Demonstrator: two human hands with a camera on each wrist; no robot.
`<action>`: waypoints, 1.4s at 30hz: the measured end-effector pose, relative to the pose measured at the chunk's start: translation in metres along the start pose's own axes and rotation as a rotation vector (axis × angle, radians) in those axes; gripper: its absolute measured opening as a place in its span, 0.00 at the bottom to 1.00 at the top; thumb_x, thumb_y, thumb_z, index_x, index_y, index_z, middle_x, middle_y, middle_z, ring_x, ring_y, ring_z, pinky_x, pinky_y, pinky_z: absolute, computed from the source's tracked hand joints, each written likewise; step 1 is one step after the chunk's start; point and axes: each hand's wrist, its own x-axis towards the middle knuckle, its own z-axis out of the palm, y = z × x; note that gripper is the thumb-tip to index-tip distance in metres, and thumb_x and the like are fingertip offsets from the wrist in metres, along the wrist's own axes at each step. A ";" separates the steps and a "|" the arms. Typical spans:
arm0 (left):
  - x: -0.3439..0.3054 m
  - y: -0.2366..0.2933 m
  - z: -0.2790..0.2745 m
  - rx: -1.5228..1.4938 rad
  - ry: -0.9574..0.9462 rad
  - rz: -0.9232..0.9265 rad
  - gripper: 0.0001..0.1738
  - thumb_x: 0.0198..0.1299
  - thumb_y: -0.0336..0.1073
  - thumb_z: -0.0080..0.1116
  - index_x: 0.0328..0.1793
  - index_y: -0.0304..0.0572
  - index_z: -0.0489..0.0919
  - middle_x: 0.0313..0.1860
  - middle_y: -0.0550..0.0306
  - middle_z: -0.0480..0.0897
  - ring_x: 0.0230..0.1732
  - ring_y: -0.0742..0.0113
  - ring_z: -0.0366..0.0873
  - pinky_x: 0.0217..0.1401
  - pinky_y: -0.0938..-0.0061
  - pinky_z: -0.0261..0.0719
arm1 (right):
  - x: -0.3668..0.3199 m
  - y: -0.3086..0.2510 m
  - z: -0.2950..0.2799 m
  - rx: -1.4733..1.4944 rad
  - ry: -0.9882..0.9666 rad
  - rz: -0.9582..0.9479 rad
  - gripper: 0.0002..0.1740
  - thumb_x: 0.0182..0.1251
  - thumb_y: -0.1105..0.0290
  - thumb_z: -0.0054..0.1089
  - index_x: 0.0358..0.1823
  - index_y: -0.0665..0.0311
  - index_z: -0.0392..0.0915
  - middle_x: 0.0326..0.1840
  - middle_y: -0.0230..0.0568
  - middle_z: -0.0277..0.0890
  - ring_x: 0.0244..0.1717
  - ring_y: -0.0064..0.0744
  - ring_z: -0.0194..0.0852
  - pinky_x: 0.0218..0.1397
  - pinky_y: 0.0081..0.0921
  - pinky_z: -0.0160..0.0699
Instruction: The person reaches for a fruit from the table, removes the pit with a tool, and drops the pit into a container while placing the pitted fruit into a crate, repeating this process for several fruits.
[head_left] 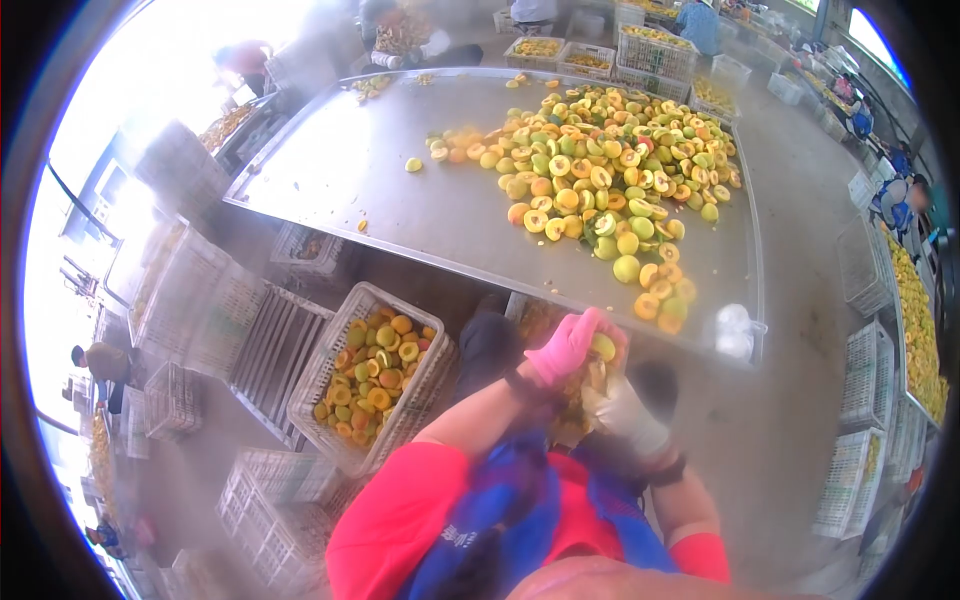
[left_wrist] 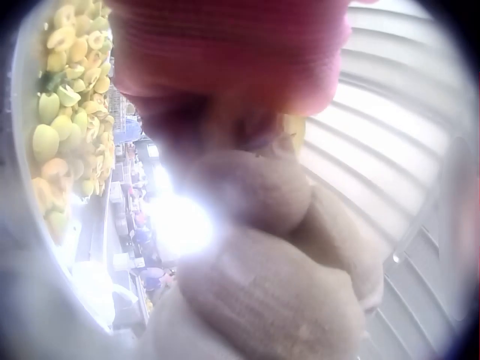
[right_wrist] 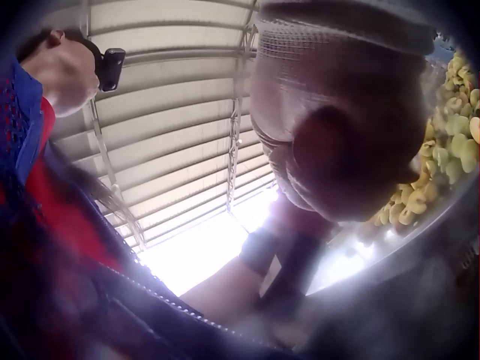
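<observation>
In the head view my left hand [head_left: 565, 350], in a pink glove, grips a yellow-green peach [head_left: 603, 347] in front of my body. My right hand [head_left: 632, 415], in a white glove, is close against it, its fingers at the fruit's near side. The left wrist view shows the white-gloved fingers [left_wrist: 270, 285] curled just below the pink glove [left_wrist: 232, 56]. In the right wrist view a dark, round-ended thing [right_wrist: 324, 142] shows within the curled white glove [right_wrist: 345, 82]; I cannot tell what it is. The hands hide part of the peach.
A big heap of whole and halved peaches [head_left: 610, 160] covers the metal table's [head_left: 330, 170] right side. To my left stands a white crate [head_left: 300, 400] of peach halves. A white bag [head_left: 735, 332] lies at the table's near right corner. Stacked crates [head_left: 865, 370] and other people surround the area.
</observation>
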 end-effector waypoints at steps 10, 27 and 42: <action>-0.008 0.005 -0.001 0.074 -0.016 -0.111 0.31 0.79 0.46 0.32 0.44 0.29 0.82 0.34 0.48 0.86 0.33 0.63 0.84 0.44 0.70 0.82 | -0.008 -0.010 -0.014 0.298 -0.243 0.259 0.10 0.75 0.66 0.53 0.51 0.62 0.75 0.33 0.29 0.77 0.30 0.20 0.74 0.30 0.25 0.71; -0.036 0.013 -0.017 0.288 -0.283 -0.056 0.16 0.72 0.40 0.47 0.44 0.37 0.83 0.41 0.49 0.86 0.46 0.59 0.84 0.50 0.70 0.80 | -0.018 -0.023 0.019 0.075 -0.375 0.061 0.23 0.69 0.72 0.54 0.64 0.68 0.70 0.56 0.43 0.75 0.57 0.33 0.75 0.59 0.29 0.75; -0.054 0.036 -0.025 -0.498 0.330 -0.367 0.32 0.76 0.60 0.39 0.44 0.36 0.80 0.32 0.52 0.83 0.34 0.60 0.82 0.41 0.67 0.81 | 0.013 0.025 0.034 -0.540 -0.100 -0.484 0.09 0.68 0.70 0.52 0.43 0.68 0.77 0.35 0.53 0.78 0.28 0.48 0.79 0.30 0.40 0.79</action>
